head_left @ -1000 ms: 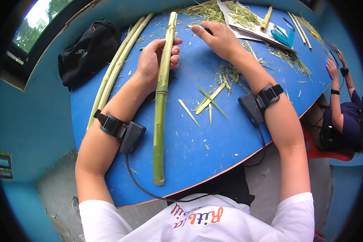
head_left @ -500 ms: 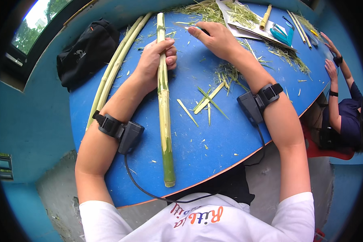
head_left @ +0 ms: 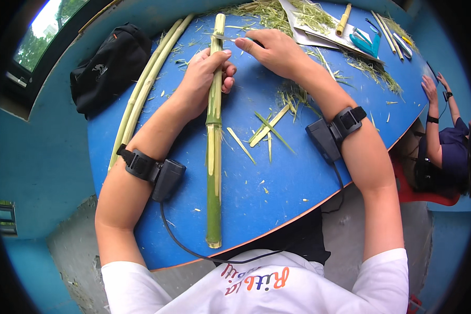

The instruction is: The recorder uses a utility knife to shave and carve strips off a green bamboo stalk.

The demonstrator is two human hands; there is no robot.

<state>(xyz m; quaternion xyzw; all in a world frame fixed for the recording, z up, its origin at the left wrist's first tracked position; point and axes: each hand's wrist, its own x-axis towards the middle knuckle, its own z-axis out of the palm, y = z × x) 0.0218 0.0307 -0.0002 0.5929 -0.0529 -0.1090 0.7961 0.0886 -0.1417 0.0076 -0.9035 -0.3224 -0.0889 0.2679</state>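
Note:
My left hand [head_left: 208, 76] is wrapped round the upper part of a green bamboo stick [head_left: 213, 152], its thumb lying along the near side of the node. The stick stands lengthwise toward me, pale and peeled in strips, greener at its lower end. My right hand [head_left: 275, 49] is closed on a knife [head_left: 226, 38], most of its handle hidden by the fingers. The thin blade points left and meets the stick just above my left hand. Loose strips of peel [head_left: 267, 131] lie on the blue table [head_left: 277, 183] right of the stick.
Two long peeled poles [head_left: 146, 86] and a black bag [head_left: 112, 68] lie at the left. Shavings [head_left: 267, 15], white sheets [head_left: 303, 31], a short bamboo piece [head_left: 344, 20] and a teal tool [head_left: 365, 43] are at the back. Another person [head_left: 447, 146] sits at the right.
The bamboo stick has turned and its top has tilted right, showing more green low down. The knife's blade has come left onto the stick. The other person's hands have moved lower.

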